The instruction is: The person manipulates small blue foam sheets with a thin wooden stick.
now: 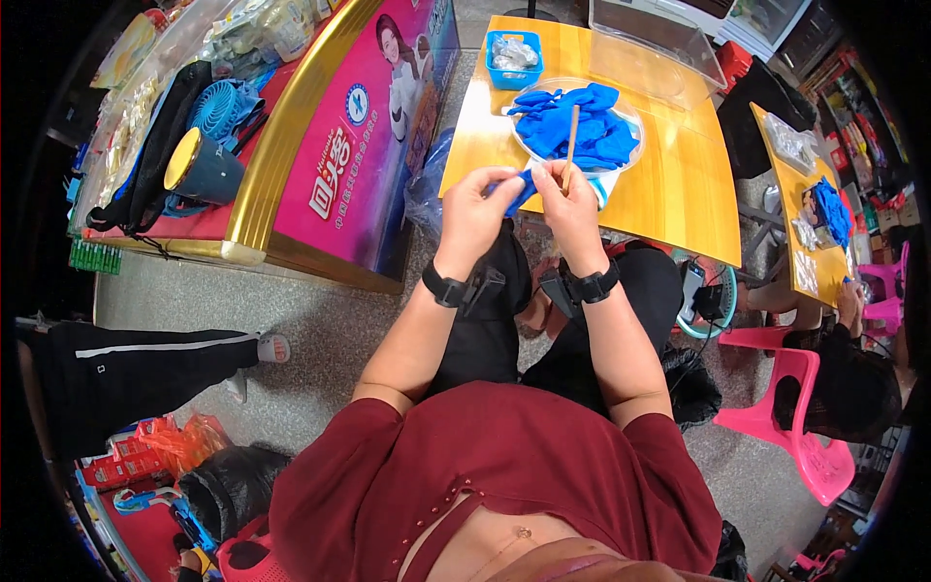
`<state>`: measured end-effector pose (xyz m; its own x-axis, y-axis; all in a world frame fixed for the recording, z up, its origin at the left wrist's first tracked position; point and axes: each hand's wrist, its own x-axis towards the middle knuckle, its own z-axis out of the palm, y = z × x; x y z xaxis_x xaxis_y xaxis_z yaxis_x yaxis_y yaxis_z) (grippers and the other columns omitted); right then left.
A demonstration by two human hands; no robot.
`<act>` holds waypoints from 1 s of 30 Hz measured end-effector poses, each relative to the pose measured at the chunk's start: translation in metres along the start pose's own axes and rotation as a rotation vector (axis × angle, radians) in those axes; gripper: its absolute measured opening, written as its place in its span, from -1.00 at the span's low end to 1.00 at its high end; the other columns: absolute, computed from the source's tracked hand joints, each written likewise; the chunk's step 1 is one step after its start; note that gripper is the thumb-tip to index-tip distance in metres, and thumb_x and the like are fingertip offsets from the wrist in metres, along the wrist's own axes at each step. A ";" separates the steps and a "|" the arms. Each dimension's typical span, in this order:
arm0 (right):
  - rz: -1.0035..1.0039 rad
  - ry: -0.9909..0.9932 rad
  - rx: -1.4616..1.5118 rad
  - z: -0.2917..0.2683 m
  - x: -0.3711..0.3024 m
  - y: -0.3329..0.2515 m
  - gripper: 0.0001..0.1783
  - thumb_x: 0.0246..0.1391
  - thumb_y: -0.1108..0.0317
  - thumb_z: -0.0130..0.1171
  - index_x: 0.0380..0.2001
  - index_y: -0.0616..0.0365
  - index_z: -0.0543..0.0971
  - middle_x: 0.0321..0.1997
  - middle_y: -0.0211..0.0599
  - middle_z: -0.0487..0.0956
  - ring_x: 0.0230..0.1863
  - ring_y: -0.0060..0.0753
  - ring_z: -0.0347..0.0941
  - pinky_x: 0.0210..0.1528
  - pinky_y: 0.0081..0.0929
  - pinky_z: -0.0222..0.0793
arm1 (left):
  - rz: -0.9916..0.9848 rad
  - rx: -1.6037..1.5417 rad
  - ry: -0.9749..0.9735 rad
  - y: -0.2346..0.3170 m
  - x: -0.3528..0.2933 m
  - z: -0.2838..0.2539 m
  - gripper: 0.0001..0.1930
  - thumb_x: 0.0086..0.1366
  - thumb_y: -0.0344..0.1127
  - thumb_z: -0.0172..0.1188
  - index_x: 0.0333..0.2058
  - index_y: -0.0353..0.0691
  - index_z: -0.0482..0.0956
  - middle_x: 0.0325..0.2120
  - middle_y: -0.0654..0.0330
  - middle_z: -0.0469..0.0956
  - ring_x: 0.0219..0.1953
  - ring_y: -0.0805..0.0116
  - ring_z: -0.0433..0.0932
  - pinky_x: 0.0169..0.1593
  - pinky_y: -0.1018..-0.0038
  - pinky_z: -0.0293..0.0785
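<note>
- The left hand (471, 211) is holding its fingers curled, nearly closed, thumb and fingertips pinching a small blue piece (514, 191) of soft material.
- The right hand (572, 206) is curling too, with a thin stick (572, 136) standing nearly upright in its grasp; its thumb is lying close against the blue piece's other end, and whether it is also gripping that piece I cannot tell.
- The small blue piece is stretching between both hands at the near edge of the yellow table (690, 202), toward its near left corner.
- Just beyond the hands, a clear round bowl (640, 142) is sitting nearer the table's left edge than its right, and more blue pieces (579, 124) are heaping up in it.
- A blue basket (515, 76) is standing at the far left corner, holding crumpled clear plastic (512, 52).
- A clear lidlike box (655, 53) is resting by the far right corner.
</note>
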<state>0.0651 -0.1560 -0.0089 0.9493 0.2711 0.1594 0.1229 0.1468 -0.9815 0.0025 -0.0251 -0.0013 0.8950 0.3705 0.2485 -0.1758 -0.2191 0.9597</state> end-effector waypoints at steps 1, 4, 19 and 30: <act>-0.024 -0.062 -0.042 0.001 0.000 -0.001 -0.78 0.21 0.25 0.13 -0.32 0.20 0.46 -0.44 -0.46 0.48 -0.42 -0.68 0.35 -0.36 -0.65 0.29 | -0.148 -0.191 0.068 -0.005 0.004 -0.002 -0.82 0.28 -0.35 0.21 -0.19 -0.30 0.60 -0.37 0.27 0.59 -0.33 0.56 0.52 -0.27 0.63 0.45; -0.072 -0.167 -0.131 0.002 -0.002 -0.004 -0.72 0.25 0.19 0.05 -0.33 0.22 0.44 -0.49 -0.40 0.48 -0.44 -0.58 0.38 -0.35 -0.58 0.30 | -0.261 -0.482 0.156 -0.011 0.013 -0.017 -0.82 0.35 -0.28 0.12 -0.20 -0.26 0.55 -0.44 0.28 0.56 -0.44 0.53 0.53 -0.38 0.59 0.48; -0.037 -0.478 -0.666 0.001 -0.011 -0.010 -0.63 0.26 0.07 -0.11 -0.34 0.13 0.51 -0.41 0.00 0.55 -0.28 0.15 0.47 -0.28 -0.07 0.34 | -0.341 -0.722 0.296 -0.008 0.023 -0.034 -0.77 0.39 -0.20 0.05 -0.14 -0.24 0.47 -0.38 0.23 0.55 -0.41 0.48 0.52 -0.37 0.56 0.48; 0.008 -0.336 -0.541 0.003 -0.004 0.012 -0.61 0.27 0.10 -0.09 -0.34 0.20 0.55 -0.44 -0.03 0.56 -0.33 0.01 0.50 -0.28 -0.21 0.35 | -0.209 -0.380 0.206 -0.013 0.013 -0.014 -0.74 0.17 -0.31 0.34 -0.25 -0.34 0.54 -0.46 0.28 0.56 -0.58 0.63 0.43 -0.54 0.70 0.34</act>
<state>0.0625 -0.1527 -0.0213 0.8188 0.5669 0.0902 0.3287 -0.3341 -0.8834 0.0105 -0.0045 -0.0084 0.8343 0.5506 0.0287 -0.1722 0.2107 0.9623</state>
